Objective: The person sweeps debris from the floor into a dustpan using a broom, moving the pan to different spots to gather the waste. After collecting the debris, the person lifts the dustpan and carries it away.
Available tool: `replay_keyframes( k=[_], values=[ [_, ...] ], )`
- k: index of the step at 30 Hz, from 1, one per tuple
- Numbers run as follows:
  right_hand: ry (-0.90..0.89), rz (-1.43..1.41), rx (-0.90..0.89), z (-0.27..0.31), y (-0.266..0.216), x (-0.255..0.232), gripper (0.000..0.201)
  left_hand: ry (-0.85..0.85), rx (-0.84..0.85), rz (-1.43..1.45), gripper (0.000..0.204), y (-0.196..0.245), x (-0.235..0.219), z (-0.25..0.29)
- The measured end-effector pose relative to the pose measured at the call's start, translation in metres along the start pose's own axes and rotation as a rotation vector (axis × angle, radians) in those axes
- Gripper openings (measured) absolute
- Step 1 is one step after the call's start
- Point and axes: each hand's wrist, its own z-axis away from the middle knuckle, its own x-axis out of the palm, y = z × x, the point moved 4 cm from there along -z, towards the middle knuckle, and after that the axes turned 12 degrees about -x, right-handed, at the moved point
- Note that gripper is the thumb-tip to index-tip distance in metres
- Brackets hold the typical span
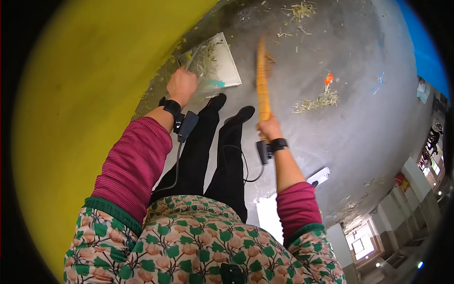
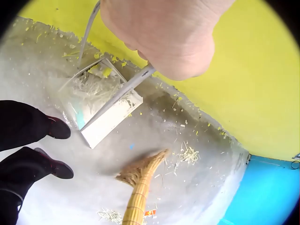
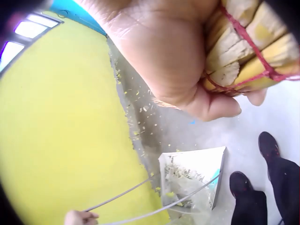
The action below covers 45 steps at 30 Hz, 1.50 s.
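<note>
In the head view my left hand (image 1: 182,85) grips the grey handle of a white dustpan (image 1: 229,64), which lies on the floor by the yellow wall with straw and clear plastic in it. My right hand (image 1: 270,128) holds a yellow straw broom (image 1: 262,85) by its bound handle. The broom's brush end (image 2: 136,172) is at the floor, apart from the dustpan in the left wrist view. In the right wrist view the fingers of my right hand (image 3: 164,51) curl round the red-tied handle end (image 3: 248,51).
Straw piles (image 1: 321,101) and an orange-red scrap (image 1: 329,78) lie on the grey floor to the right, with another straw pile (image 1: 302,10) farther off. Debris runs along the foot of the yellow wall (image 1: 94,71). A blue surface (image 1: 425,42) stands at the far right.
</note>
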Motion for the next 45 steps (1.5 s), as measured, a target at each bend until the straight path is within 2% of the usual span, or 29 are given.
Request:
replay_keyframes(
  k=[2,3,4,6,8,12,16,18,21,24,25,26,28,30,32,33,36,37,38,39,40,42,44,45],
  values=[
    [-0.028,0.021,-0.086,0.027,-0.011,0.039,0.036,0.006,-0.008,0.012,0.032,0.001,0.001,0.002],
    [-0.107,-0.090,-0.064,0.041,-0.011,0.046,0.037,-0.008,-0.004,0.004,0.032,0.001,0.000,0.003],
    [-0.185,-0.198,-0.049,0.055,-0.012,0.049,0.038,-0.019,0.001,0.000,0.032,0.001,-0.002,0.003],
    [-0.231,-0.282,-0.065,0.082,-0.012,0.030,0.045,-0.023,0.014,0.019,0.031,0.003,-0.007,0.009],
    [-0.189,-0.226,-0.116,0.095,-0.002,0.006,0.047,-0.036,0.030,0.040,0.031,0.005,-0.008,0.010],
    [-0.092,-0.116,-0.071,0.107,0.020,-0.032,0.053,-0.035,0.045,0.028,0.034,0.003,0.000,0.002],
    [-0.144,-0.346,-0.025,0.096,0.034,-0.065,0.049,-0.128,0.054,0.069,0.036,0.005,0.004,-0.008],
    [-0.130,-0.369,-0.011,0.105,0.033,-0.082,0.047,-0.157,0.067,0.070,0.037,0.008,0.005,-0.015],
    [0.087,-0.320,-0.183,0.122,0.041,-0.105,0.064,-0.164,0.097,0.107,0.038,0.023,0.007,-0.012],
    [0.100,-0.271,-0.259,0.109,0.049,-0.130,0.071,-0.160,0.079,0.101,0.038,0.064,-0.006,0.004],
    [0.070,-0.153,-0.168,0.092,0.054,-0.144,0.073,-0.157,0.072,0.099,0.038,0.078,-0.003,0.004],
    [0.061,-0.158,-0.171,0.075,0.056,-0.157,0.073,-0.154,0.064,0.097,0.038,0.089,-0.002,0.003],
    [0.101,0.344,-0.094,0.037,0.044,-0.190,0.076,-0.148,0.061,0.099,0.039,0.106,0.005,-0.004],
    [0.121,0.404,-0.175,-0.011,0.047,-0.212,0.074,-0.144,0.051,0.093,0.039,0.122,0.009,-0.011],
    [0.157,0.562,-0.288,-0.037,0.016,-0.237,0.065,-0.152,0.075,0.112,0.038,0.135,0.019,-0.012],
    [0.209,0.565,-0.292,-0.054,0.006,-0.245,0.061,-0.148,0.068,0.118,0.036,0.144,0.024,-0.013],
    [0.210,0.550,-0.243,-0.094,-0.026,-0.246,0.053,-0.118,0.021,0.121,0.035,0.164,0.035,-0.009],
    [0.191,0.545,-0.210,-0.107,-0.030,-0.239,0.050,-0.122,0.009,0.111,0.035,0.175,0.038,0.000],
    [0.168,0.539,-0.173,-0.114,-0.031,-0.230,0.047,-0.053,-0.008,0.084,0.034,0.189,0.040,0.009],
    [0.095,0.507,-0.180,-0.119,-0.023,-0.211,0.045,0.016,-0.023,0.059,0.034,0.200,0.039,0.015],
    [0.026,0.478,-0.195,-0.121,-0.016,-0.194,0.043,0.013,-0.033,0.055,0.034,0.203,0.037,0.013],
    [-0.156,0.347,-0.191,-0.098,0.001,-0.179,0.050,0.007,-0.027,0.046,0.034,0.207,0.029,0.001],
    [-0.330,0.012,-0.055,-0.056,0.014,-0.194,0.059,0.007,-0.050,0.021,0.034,0.204,0.033,-0.005],
    [-0.238,0.101,-0.123,-0.038,0.025,-0.207,0.064,0.027,-0.066,0.015,0.034,0.202,0.032,0.001]
  ],
)
